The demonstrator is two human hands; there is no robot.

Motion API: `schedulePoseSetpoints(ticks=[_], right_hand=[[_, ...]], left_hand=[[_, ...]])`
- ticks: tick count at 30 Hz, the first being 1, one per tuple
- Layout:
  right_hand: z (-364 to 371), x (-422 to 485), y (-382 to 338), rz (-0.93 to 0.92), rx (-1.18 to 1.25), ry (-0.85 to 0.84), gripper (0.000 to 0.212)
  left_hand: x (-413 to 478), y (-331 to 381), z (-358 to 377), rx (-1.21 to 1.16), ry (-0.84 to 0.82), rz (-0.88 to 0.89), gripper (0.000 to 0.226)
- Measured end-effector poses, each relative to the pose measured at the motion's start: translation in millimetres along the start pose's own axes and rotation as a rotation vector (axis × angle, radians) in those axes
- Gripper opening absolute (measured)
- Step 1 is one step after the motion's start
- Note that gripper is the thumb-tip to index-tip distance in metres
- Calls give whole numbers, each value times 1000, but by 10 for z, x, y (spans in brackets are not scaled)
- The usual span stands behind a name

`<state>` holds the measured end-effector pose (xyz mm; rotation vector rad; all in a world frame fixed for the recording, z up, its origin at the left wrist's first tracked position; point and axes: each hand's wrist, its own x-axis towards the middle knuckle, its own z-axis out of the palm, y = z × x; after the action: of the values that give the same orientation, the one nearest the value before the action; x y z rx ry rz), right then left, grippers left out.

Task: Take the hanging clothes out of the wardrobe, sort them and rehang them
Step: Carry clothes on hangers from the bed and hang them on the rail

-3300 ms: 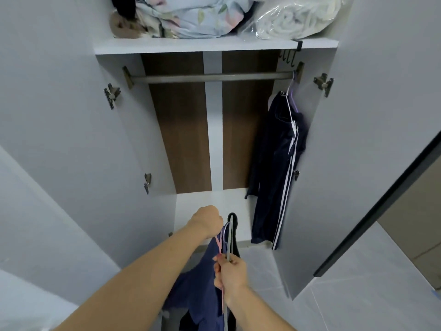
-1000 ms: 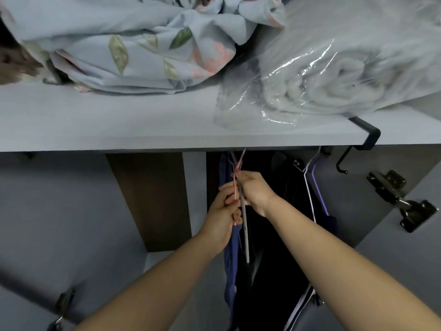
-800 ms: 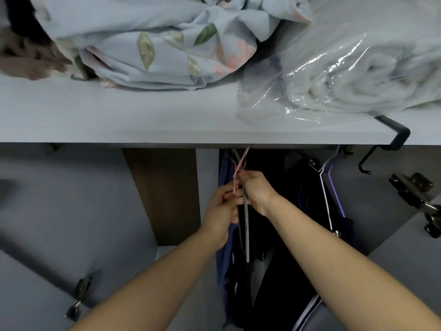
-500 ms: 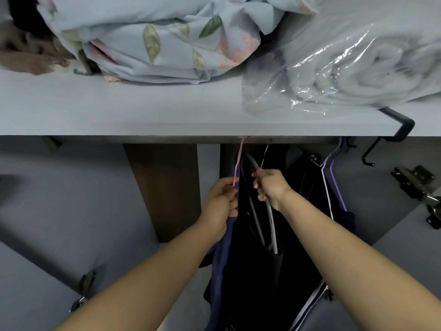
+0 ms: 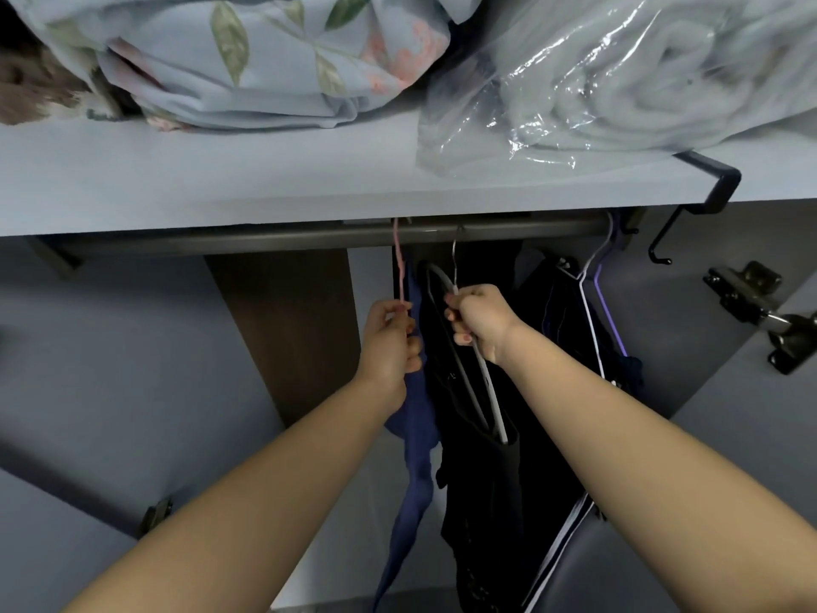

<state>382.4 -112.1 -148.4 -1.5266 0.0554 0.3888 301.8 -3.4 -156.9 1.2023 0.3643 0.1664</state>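
Under the shelf (image 5: 221, 183), the left hand (image 5: 389, 342) has its fingers pinched on a pink hanger (image 5: 399, 267) whose hook reaches the rail (image 5: 265, 241); a blue garment (image 5: 415, 440) hangs from it. Just beside it, the right hand (image 5: 479, 323) has its fingers curled round a white hanger (image 5: 488, 387) carrying a black garment (image 5: 482, 502), its hook also at the rail. Further right hangs a striped garment (image 5: 557, 311), then a hinge (image 5: 751, 303).

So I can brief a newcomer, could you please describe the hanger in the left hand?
Look under the white shelf to the grey rail. Midway hangs the pink hanger, pinched by the left hand, carrying a blue garment. Neighbouring hangers are white or purple.
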Motion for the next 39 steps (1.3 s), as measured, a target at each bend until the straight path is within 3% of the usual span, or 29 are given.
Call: schedulePoseSetpoints(ticks=[7, 13, 20, 23, 27, 32, 39], right_hand=[[28, 211, -265, -14, 37, 9, 18], [-2, 390, -47, 64, -140, 47, 22], [105, 193, 428, -242, -434, 136, 24], [111, 46, 600, -228, -394, 141, 28], [-38, 21, 676, -272, -480, 296, 38], [-409, -25, 584, -316, -603, 377, 31], [-1201, -58, 382, -245, -509, 473, 36]], left_hand=[[244, 49, -46, 241, -27, -123, 22], [395, -14, -30, 394, -11, -195, 28], [496, -183, 31, 587, -19, -97, 26], [554, -207, 55, 712, -24, -49, 24], [572, -242, 202, 896, -66, 2, 20], [502, -354, 775, 854, -166, -20, 15], [562, -559, 1484, 764, -249, -88, 25]])
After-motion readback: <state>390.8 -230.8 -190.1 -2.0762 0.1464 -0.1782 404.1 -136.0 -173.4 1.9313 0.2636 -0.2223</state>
